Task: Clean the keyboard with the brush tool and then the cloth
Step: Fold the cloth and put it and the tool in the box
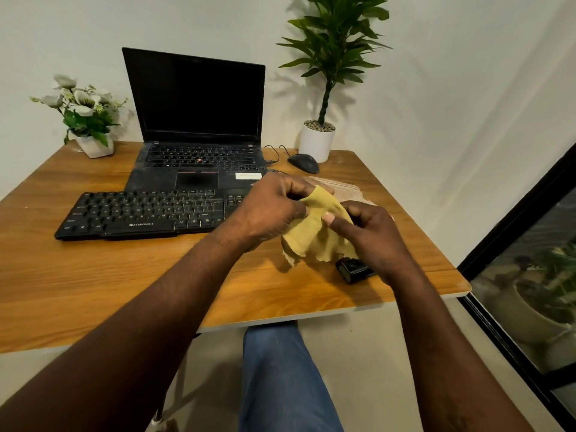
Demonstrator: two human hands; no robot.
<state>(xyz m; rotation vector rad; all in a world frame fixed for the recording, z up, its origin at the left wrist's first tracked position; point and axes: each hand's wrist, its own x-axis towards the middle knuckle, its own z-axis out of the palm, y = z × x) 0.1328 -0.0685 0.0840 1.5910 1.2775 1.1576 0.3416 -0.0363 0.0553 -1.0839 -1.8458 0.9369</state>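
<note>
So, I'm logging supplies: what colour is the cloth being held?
Plain mustard yellow; the cloth shows best in the head view.

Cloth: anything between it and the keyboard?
Nothing visible. The left hand and right hand hold the cloth just right of the keyboard. A small black object lies nearer, off that path.

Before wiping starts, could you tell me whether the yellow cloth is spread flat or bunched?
Bunched: the left hand and right hand pinch the yellow cloth over the table; its lower part hangs in loose folds.
</note>
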